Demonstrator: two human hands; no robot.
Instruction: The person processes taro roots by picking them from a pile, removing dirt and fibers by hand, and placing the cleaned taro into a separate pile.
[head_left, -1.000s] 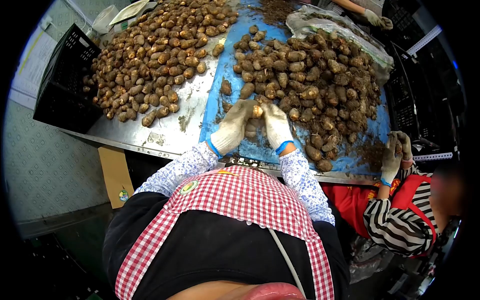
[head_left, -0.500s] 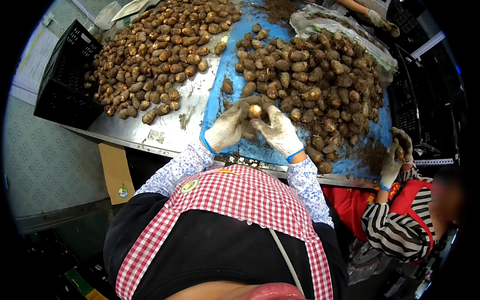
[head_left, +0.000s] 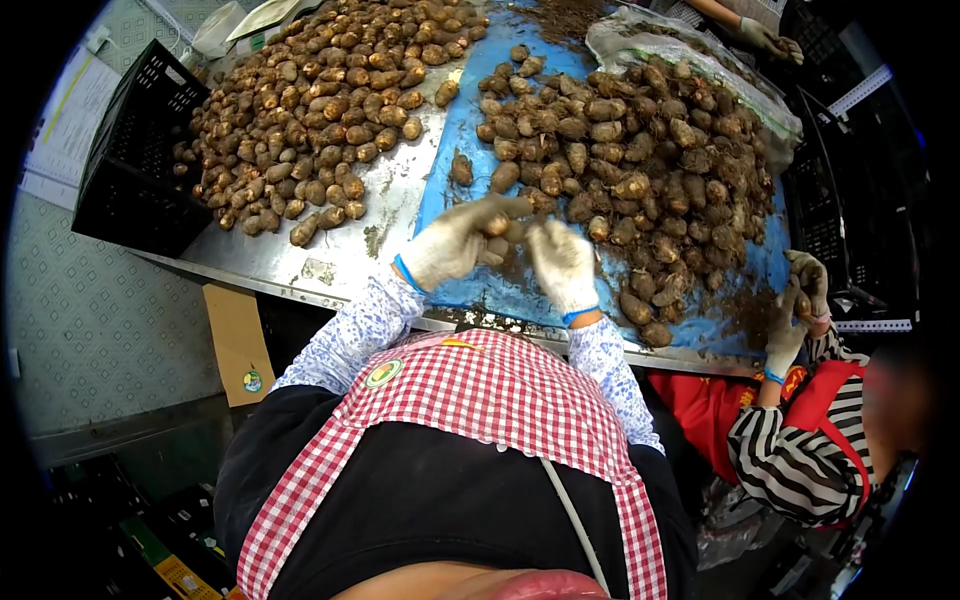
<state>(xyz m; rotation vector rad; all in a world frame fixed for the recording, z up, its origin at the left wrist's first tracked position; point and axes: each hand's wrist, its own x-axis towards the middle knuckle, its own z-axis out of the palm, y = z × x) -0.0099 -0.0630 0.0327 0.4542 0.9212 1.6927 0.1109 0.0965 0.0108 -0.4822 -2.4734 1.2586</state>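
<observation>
My left hand, in a soiled white glove with a blue cuff, is closed around a small brown taro, which shows between the fingers. Just right of it, my right hand has its gloved fingers curled in. Whether anything is inside them is hidden. Both hands are over the blue sheet at the table's near side. Beyond my right hand rises a heap of hairy, dirt-covered taros. To the far left, cleaner taros are spread on the metal tabletop.
A black plastic crate stands at the left table edge. A mesh sack lies behind the heap. At right, a co-worker's gloved hands are close to the table; another person's gloved hands show at top right.
My right hand has drawn slightly down and its fingers have curled in from a spread pose. My left hand has turned, and the taro's pale end no longer faces up.
</observation>
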